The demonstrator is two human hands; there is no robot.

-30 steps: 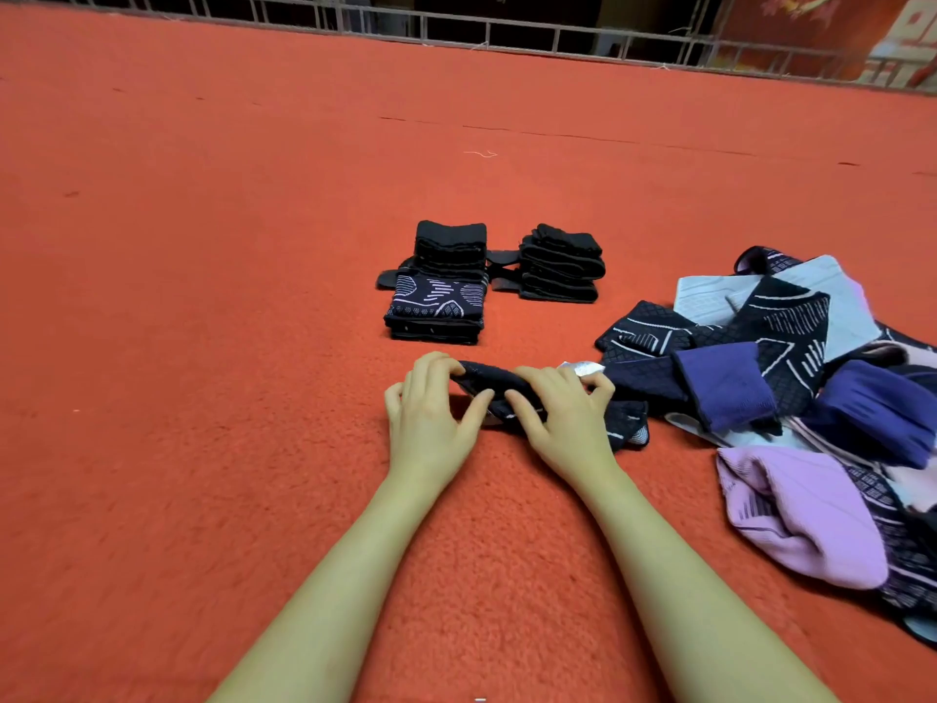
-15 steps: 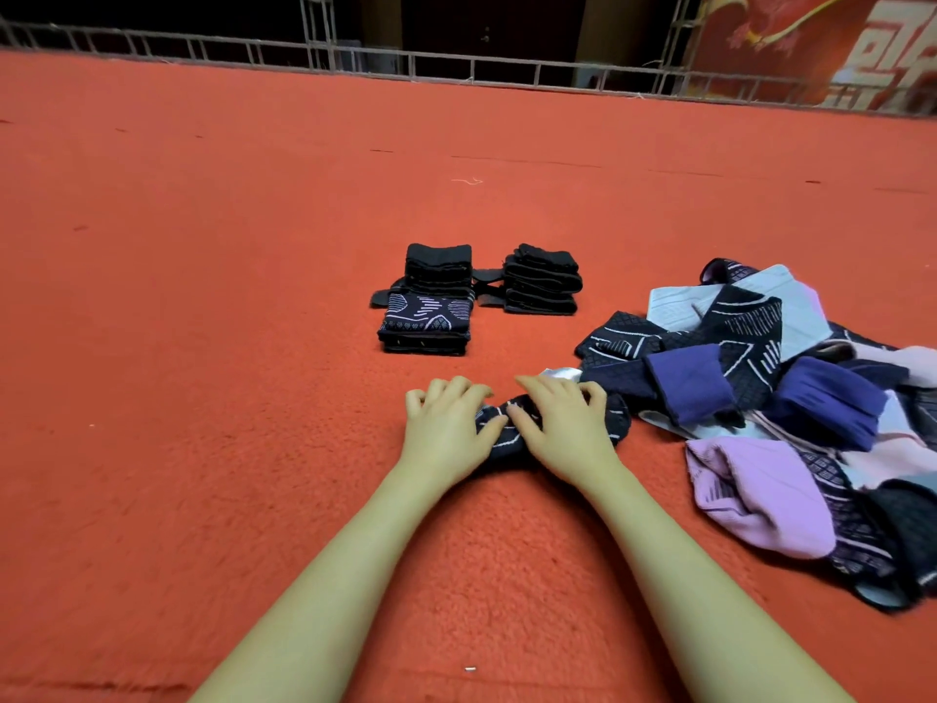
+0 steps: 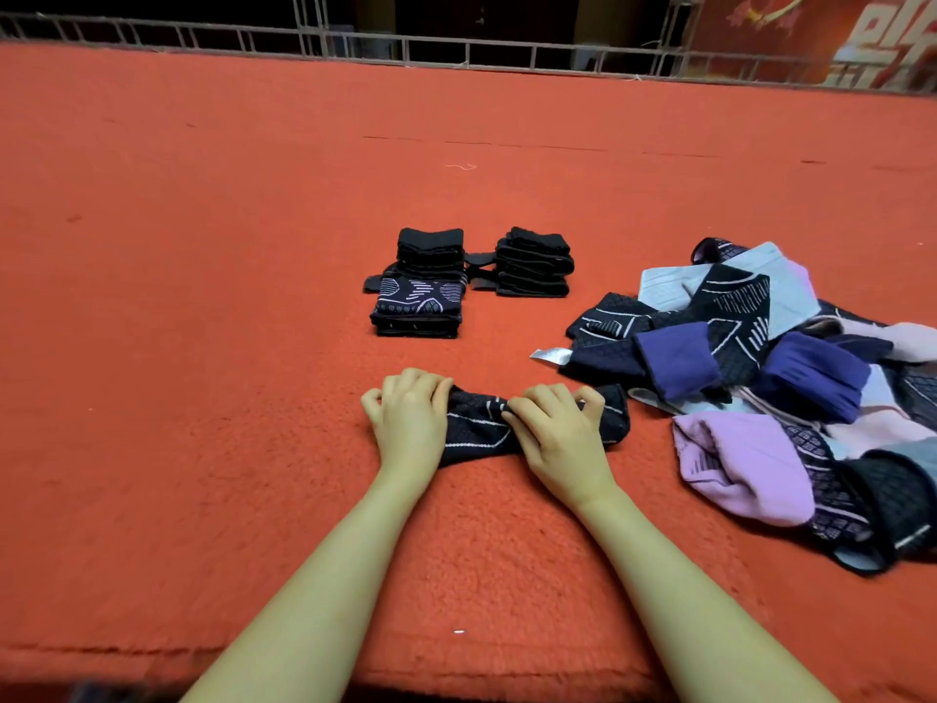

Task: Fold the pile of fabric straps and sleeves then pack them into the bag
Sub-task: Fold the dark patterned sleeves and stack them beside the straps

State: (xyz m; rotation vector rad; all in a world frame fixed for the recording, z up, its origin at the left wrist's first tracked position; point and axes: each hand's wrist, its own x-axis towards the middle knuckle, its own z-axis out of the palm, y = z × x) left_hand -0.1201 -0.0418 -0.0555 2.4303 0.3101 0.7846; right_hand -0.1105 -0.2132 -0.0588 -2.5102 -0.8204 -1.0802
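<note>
A dark navy sleeve with white line pattern (image 3: 479, 426) lies on the red carpet in front of me. My left hand (image 3: 408, 416) grips its left end with curled fingers. My right hand (image 3: 557, 428) holds its middle and right part, fingers curled over the fabric. To the right lies a loose pile of sleeves (image 3: 770, 378) in navy, purple, pink and grey. Beyond my hands stand a stack of folded patterned sleeves (image 3: 418, 309) and two stacks of folded black straps (image 3: 535, 263). No bag is in view.
The red carpet (image 3: 203, 296) spreads wide to the left and far side. A metal railing (image 3: 456, 45) runs along the carpet's far edge. The carpet's near edge (image 3: 152, 657) drops off at the bottom of the view.
The sleeve has been drawn nearer to me and bunched narrower. Both hands went from lying flatter on it to curling round it. The camera tilted up a little.
</note>
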